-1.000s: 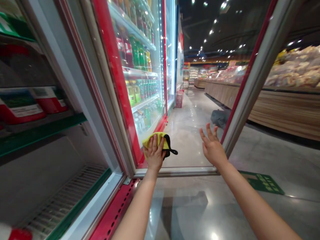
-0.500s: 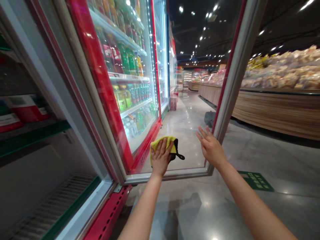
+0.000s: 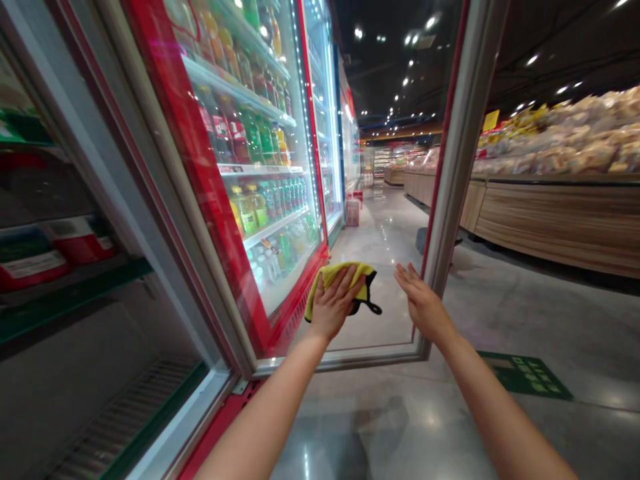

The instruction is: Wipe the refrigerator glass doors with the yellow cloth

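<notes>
A glass door (image 3: 380, 355) with a grey metal frame stands swung out from a red drinks cooler. My left hand (image 3: 334, 308) lies flat with spread fingers on a yellow cloth (image 3: 364, 280), pressing it to the lower part of the glass. The cloth has a black edge and a black loop at its right side. At the door's right frame, my right hand (image 3: 421, 305) touches the lower part with its fingers extended over the glass, and nothing shows in its grasp.
Bottles (image 3: 253, 133) fill the lit cooler shelves seen through the glass. The opened cabinet (image 3: 150, 380) is at left. Wood-sided display stands (image 3: 555, 213) hold bagged goods at right. A green floor sign (image 3: 530, 375) lies below them.
My left hand and the cloth have moved a little up and to the right on the glass. The view has shifted slightly. My right hand remains at the door's right frame.
</notes>
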Demonstrator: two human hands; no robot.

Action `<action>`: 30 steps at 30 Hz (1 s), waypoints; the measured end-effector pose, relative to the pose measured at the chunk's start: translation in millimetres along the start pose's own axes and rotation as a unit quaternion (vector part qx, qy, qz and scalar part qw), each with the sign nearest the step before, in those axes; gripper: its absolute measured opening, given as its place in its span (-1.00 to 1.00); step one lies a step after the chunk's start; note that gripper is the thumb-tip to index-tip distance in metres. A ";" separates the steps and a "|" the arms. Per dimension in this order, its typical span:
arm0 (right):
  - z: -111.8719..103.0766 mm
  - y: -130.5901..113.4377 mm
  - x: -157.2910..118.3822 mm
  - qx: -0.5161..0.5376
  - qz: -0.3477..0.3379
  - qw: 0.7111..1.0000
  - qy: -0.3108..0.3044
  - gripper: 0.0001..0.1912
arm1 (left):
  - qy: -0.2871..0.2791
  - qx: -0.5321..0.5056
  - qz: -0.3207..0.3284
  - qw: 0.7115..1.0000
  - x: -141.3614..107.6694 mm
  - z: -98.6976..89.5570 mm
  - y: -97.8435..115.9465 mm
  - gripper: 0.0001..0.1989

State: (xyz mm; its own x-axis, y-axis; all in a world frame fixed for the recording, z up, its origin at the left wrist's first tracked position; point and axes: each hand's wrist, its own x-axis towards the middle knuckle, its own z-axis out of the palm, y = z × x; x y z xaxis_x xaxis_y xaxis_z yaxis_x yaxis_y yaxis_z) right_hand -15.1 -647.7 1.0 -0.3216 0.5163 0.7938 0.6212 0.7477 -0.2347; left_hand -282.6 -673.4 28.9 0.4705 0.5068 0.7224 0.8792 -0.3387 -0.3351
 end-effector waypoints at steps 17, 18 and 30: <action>-38.9 29.8 -27.4 -0.052 -0.048 0.996 0.048 -0.42 | 0.003 -0.014 0.103 0.995 -6.2 28.9 41.5 -0.35; -39.5 30.9 -29.7 -0.062 -0.054 0.995 0.053 -0.43 | -0.001 -0.016 0.104 0.994 -7.4 29.4 43.1 -0.34; -57.8 33.4 -36.0 -0.029 -0.053 0.995 0.073 -0.53 | 0.022 -0.029 0.124 0.992 28.9 46.9 76.9 -0.26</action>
State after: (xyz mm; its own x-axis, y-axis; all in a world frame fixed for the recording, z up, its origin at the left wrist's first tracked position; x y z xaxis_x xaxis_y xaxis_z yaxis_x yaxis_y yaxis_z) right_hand 58.5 -665.4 -3.1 -0.2817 0.3666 0.8867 0.6311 0.7669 -0.1165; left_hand -197.9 -647.6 -4.4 0.6665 0.3675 0.6486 0.7306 -0.4948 -0.4705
